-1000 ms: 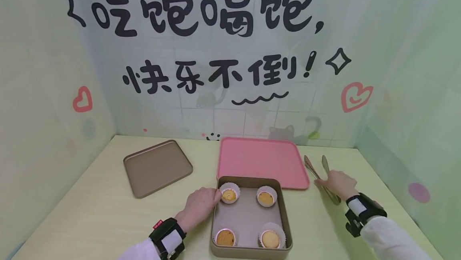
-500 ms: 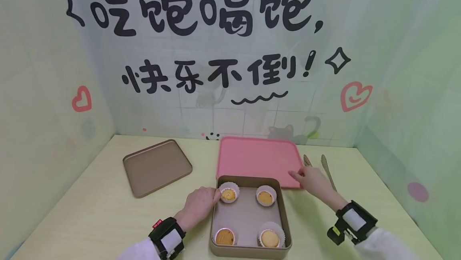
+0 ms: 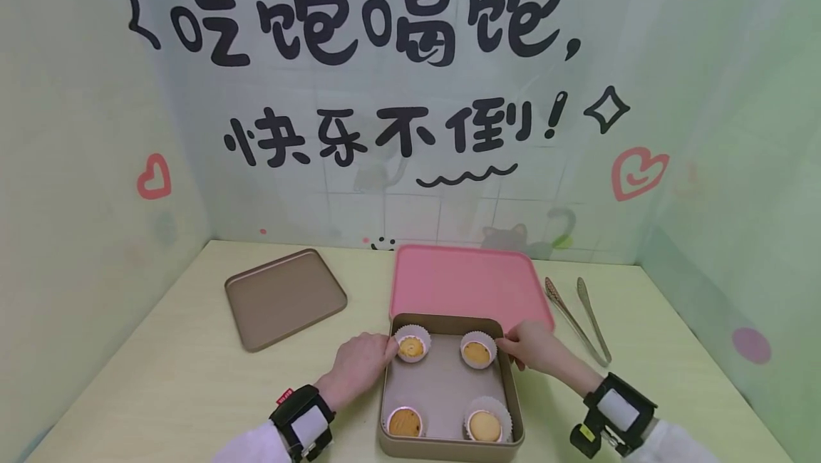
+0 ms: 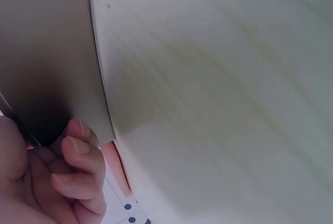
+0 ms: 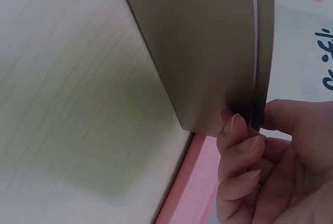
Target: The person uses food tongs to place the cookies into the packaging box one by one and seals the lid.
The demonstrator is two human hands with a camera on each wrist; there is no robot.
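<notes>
A brown, open rectangular tin [image 3: 442, 381] stands at the table's front, holding several round cookies [image 3: 477, 352] in white paper cups [image 3: 492, 404], one near each corner. My left hand [image 3: 360, 363] grips the tin's left wall near the far corner, thumb over the rim. In the left wrist view its fingers [image 4: 78, 153] curl against the outer wall [image 4: 47, 41]. On the opposite side, my right hand [image 3: 537, 350] pinches the right rim near the far corner. The right wrist view shows its thumb [image 5: 281, 115] over the rim and fingers bent against the outside.
Behind the tin lies a pink tray [image 3: 465, 285], partly overlapped by its far edge. A shallow brown lid or tray [image 3: 285, 299] rests at the back left. Metal tongs [image 3: 604, 356] lie spread on the right. Printed walls [image 3: 436, 214] enclose the table's back and sides.
My right hand has left the tongs, crossed leftward over the pink tray's edge and taken hold of the tin's right rim. The left hand has stayed on the left rim.
</notes>
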